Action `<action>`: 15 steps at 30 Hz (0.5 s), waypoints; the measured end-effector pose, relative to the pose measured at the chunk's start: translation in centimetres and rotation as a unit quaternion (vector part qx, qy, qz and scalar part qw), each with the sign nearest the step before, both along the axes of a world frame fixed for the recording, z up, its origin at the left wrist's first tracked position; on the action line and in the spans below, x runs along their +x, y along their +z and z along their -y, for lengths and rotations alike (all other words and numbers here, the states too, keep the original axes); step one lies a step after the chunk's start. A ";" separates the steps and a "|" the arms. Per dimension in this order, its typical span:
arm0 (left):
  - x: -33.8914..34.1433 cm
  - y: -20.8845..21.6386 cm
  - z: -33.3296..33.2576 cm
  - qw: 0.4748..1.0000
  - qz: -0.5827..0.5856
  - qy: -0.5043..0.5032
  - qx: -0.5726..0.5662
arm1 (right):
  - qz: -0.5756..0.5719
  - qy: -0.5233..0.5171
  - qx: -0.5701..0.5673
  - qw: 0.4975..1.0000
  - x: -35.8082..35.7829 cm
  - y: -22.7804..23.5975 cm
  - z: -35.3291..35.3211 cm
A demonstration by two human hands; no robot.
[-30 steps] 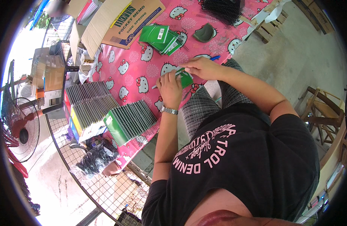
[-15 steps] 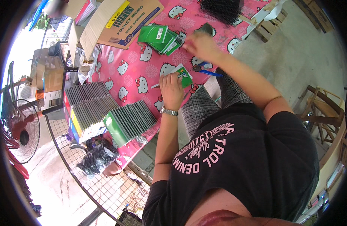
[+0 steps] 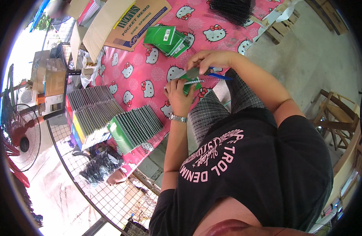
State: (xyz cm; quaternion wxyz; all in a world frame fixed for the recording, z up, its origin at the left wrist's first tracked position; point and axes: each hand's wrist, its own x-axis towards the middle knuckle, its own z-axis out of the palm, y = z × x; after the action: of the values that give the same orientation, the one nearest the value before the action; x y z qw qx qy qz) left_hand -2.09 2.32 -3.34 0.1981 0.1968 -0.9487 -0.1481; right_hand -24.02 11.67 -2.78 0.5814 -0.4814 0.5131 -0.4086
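My left hand (image 3: 179, 95) is closed on a small green notepad (image 3: 186, 89) near the table's front edge. A thin spiral wire (image 3: 209, 80) juts out to the right along the notepad's white page edge. Just above, my right hand (image 3: 212, 59) grips a flat dark grey-green piece (image 3: 193, 73) between thumb and fingers, its lower edge against or very close to the pad. What the piece is cannot be made out. Blue-handled pliers (image 3: 221, 76) lie right beside it, under the right hand. Farther back, several green spiral notepads (image 3: 160, 36) lie in a loose, fanned pile.
Rows of stacked spiral notepads (image 3: 135, 128) stand at the left of the pink patterned table cover (image 3: 137, 84). A cardboard box (image 3: 135, 23) sits at the back left, a heap of black spiral wires (image 3: 232, 11) at the back. A fan (image 3: 24, 137) stands far left, a wooden chair (image 3: 336, 118) right.
My right hand has come back toward me from the far side of the table, bringing the dark piece to the notepad. The left hand has tilted the notepad, and its wire edge now shows.
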 end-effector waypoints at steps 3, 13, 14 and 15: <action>0.0 0.2 0.1 1.000 -0.004 0.002 0.007 | -0.018 0.033 -0.029 0.999 0.4 -0.4 -0.2; -0.4 0.4 0.7 1.000 -0.011 -0.013 0.010 | 0.161 -0.008 -0.059 0.985 1.0 1.0 -0.4; -0.4 0.3 0.6 1.000 -0.012 -0.008 0.010 | 0.066 0.008 -0.017 0.998 0.7 1.8 -0.2; -0.1 0.2 0.5 1.000 -0.010 -0.008 0.016 | -0.030 0.024 0.025 0.999 0.6 2.2 -0.1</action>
State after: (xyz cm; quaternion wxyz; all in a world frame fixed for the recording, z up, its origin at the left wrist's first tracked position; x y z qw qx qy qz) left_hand -2.20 1.84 -3.16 0.2036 0.1905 -0.9457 -0.1670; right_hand -23.45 11.81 -0.62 0.5873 -0.4909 0.5284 -0.3674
